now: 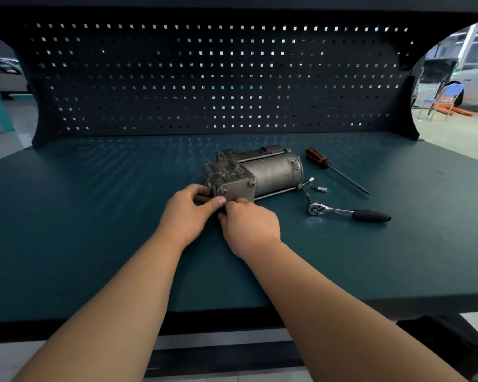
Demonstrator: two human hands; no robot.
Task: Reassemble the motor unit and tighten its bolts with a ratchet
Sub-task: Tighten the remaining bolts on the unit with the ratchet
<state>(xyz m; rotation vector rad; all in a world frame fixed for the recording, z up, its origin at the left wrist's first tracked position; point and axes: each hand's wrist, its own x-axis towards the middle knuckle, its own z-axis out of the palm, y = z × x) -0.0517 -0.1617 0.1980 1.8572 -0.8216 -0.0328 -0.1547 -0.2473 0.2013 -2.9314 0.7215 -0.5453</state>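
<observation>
The grey metal motor unit [260, 172] lies on its side in the middle of the dark green bench [94, 230], its square end plate facing me. My left hand [186, 213] grips the plate's lower left corner, thumb pressed on its bottom edge. My right hand [247, 226] is at the plate's lower edge with its fingers curled; whatever they pinch is hidden. Two bolt heads show on the plate. To the right of the motor lies the ratchet [342, 212] with a black handle and an extension bar.
A small loose socket [321, 189] sits beside the ratchet's extension. An orange and black screwdriver [334, 169] lies at the right rear. A dark pegboard [218, 78] backs the bench. A car and a blue chair stand beyond the bench at right.
</observation>
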